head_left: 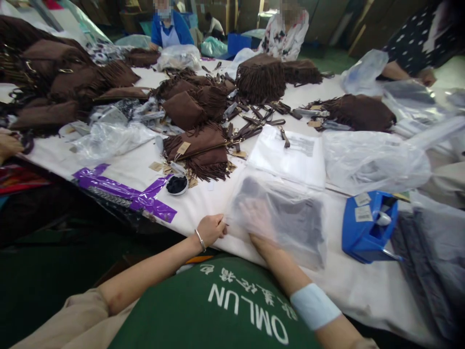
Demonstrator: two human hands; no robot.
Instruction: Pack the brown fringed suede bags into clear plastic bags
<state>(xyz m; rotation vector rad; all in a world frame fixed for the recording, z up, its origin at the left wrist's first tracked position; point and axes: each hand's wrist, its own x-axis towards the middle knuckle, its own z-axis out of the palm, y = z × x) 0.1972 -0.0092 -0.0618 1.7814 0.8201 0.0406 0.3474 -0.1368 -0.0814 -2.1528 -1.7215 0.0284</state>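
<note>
A clear plastic bag [305, 218] with a dark grey item inside lies at the table's front edge. My right hand [257, 215] is inside the bag's left part, seen through the plastic, its fingers spread. At the bag's left corner, my left hand [212, 230] has its fingers closed in a pinch on the bag's edge. Just behind the bag is a stack of flat white plastic bags [286, 157] with a brown strap on top. Brown fringed pouches [199, 150] with paper tags sit behind a small bowl [177, 184] of dark pieces.
A blue tape dispenser [368, 225] stands right of the bag, beside folded dark grey items [421, 252]. Purple tape [123, 191] marks the front left edge. Fringed bags [261, 77] and loose straps cover the table's back. Other people stand across the table; another person's hand [9, 145] is far left.
</note>
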